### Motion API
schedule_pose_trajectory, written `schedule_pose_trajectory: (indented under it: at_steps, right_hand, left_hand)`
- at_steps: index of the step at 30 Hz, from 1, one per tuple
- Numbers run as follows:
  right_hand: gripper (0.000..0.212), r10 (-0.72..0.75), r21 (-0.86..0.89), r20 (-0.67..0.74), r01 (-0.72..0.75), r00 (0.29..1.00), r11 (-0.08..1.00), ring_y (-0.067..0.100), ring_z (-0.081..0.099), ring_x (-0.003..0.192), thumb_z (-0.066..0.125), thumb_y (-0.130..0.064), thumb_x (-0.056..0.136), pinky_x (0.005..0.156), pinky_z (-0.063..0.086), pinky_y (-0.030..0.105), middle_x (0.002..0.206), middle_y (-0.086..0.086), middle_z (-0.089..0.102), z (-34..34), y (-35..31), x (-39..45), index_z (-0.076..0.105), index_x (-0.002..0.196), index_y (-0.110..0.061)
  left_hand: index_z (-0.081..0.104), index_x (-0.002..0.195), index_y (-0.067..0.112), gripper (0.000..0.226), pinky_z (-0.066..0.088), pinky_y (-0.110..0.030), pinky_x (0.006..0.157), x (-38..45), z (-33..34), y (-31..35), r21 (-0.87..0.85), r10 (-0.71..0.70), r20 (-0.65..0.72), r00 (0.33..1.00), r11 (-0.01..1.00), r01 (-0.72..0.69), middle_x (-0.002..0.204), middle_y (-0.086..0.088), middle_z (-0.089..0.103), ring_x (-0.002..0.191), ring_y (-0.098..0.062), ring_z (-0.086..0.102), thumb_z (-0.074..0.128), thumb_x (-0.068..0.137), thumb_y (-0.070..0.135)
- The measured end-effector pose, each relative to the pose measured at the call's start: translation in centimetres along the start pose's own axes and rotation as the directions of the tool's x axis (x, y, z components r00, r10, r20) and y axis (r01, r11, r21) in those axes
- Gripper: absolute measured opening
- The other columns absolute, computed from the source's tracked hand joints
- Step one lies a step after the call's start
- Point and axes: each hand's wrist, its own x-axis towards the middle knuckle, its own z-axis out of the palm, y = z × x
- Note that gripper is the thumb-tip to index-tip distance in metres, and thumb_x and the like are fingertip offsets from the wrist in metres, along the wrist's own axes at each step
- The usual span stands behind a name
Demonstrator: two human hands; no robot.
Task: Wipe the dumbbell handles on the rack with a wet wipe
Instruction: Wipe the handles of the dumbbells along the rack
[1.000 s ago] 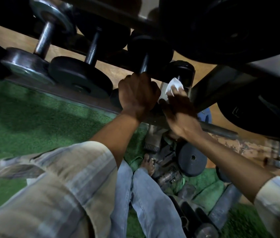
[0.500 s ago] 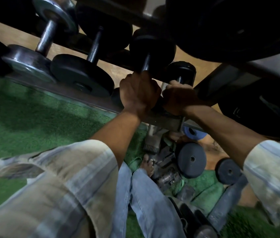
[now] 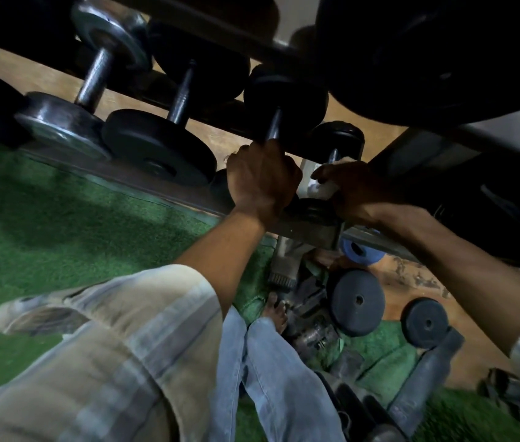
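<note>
A dark metal rack carries several dumbbells side by side. My left hand grips the handle of a black dumbbell near the rack's right end. Just right of it sits a smaller black dumbbell. My right hand curls round that dumbbell's handle with a white wet wipe pressed under the fingers. Only a corner of the wipe shows. Further left stand a steel-plated dumbbell and a black-plated dumbbell, both untouched.
Large dark weight plates hang over the upper right. On the floor under the rack lie loose black discs, a blue disc, bars and clutter. Green turf spreads to the left. My bare foot stands by the clutter.
My right hand went from holding the wipe open against the small dumbbell to closing round its handle, and it has slid a little along it. My left hand kept its grip.
</note>
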Motion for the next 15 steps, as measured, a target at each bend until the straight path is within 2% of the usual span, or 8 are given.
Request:
schedule_pose_trajectory:
  at_steps: [3, 6, 9, 10, 12, 15]
  right_hand:
    - [0.046, -0.058, 0.177, -0.232, 0.101, 0.971, 0.979, 0.039, 0.059, 0.118, 0.066, 0.011, 0.081, 0.098, 0.048, 0.045, 0.125, 0.02, 0.064, -0.1, -0.5, -0.5, 0.07, 0.124, -0.006]
    - [0.044, -0.035, 0.252, -0.364, 0.134, 0.931, 0.958, 0.03, 0.059, 0.12, 0.067, 0.01, 0.078, 0.094, 0.042, 0.027, 0.124, 0.012, 0.066, 0.4, -1.5, -0.3, 0.073, 0.117, -0.011]
    - [0.017, 0.059, 0.391, -0.451, 0.138, 0.891, 0.91, 0.013, 0.062, 0.099, 0.075, -0.011, 0.082, 0.078, 0.038, 0.009, 0.104, -0.001, 0.068, 0.8, -2.8, 0.8, 0.073, 0.098, -0.018]
    - [0.009, 0.069, 0.434, -0.483, 0.17, 0.873, 0.885, 0.01, 0.062, 0.092, 0.075, -0.017, 0.084, 0.073, 0.041, 0.011, 0.097, -0.004, 0.068, 0.7, -3.2, 1.2, 0.072, 0.092, -0.019]
    - [0.005, 0.07, 0.498, -0.552, 0.261, 0.831, 0.827, 0.008, 0.063, 0.084, 0.074, -0.02, 0.086, 0.07, 0.049, 0.025, 0.087, -0.004, 0.068, 0.3, -4.2, 1.6, 0.07, 0.087, -0.017]
    - [0.01, 0.012, 0.473, -0.661, 0.405, 0.75, 0.782, 0.003, 0.061, 0.077, 0.074, -0.017, 0.091, 0.067, 0.046, 0.023, 0.081, -0.001, 0.067, -0.4, -5.8, 1.6, 0.07, 0.088, -0.009]
  left_hand:
    - [0.068, 0.105, 0.013, 0.03, 0.043, -0.037, 0.073, 0.1, -0.1, -0.1, -0.024, -0.008, 0.039, 0.999, 1.0, 0.009, 0.1, -0.012, 0.072, 0.092, -0.032, 0.068, 0.048, 0.096, 0.034]
    - [0.069, 0.106, 0.012, 0.03, 0.047, -0.037, 0.076, 0.2, -0.6, -0.4, -0.064, -0.031, 0.105, 0.994, 0.997, 0.038, 0.104, -0.014, 0.072, 0.096, -0.034, 0.068, 0.05, 0.096, 0.033]
    - [0.069, 0.105, 0.008, 0.03, 0.046, -0.037, 0.074, 0.3, -1.4, -0.9, -0.164, -0.061, 0.147, 0.987, 0.983, 0.085, 0.106, -0.018, 0.071, 0.099, -0.037, 0.067, 0.054, 0.097, 0.032]
    - [0.07, 0.103, 0.008, 0.03, 0.044, -0.036, 0.071, 0.4, -1.7, -1.2, -0.198, -0.063, 0.145, 0.987, 0.976, 0.092, 0.104, -0.018, 0.071, 0.098, -0.038, 0.066, 0.055, 0.097, 0.033]
    - [0.071, 0.098, 0.008, 0.03, 0.039, -0.033, 0.066, 0.6, -2.3, -2.2, -0.227, -0.04, 0.11, 0.993, 0.972, 0.064, 0.098, -0.017, 0.071, 0.093, -0.038, 0.066, 0.058, 0.096, 0.035]
    - [0.072, 0.096, 0.013, 0.023, 0.038, -0.031, 0.065, 1.2, -3.2, -4.1, -0.216, 0.011, 0.022, 1.0, 0.976, -0.006, 0.094, -0.014, 0.073, 0.091, -0.037, 0.068, 0.061, 0.093, 0.033]
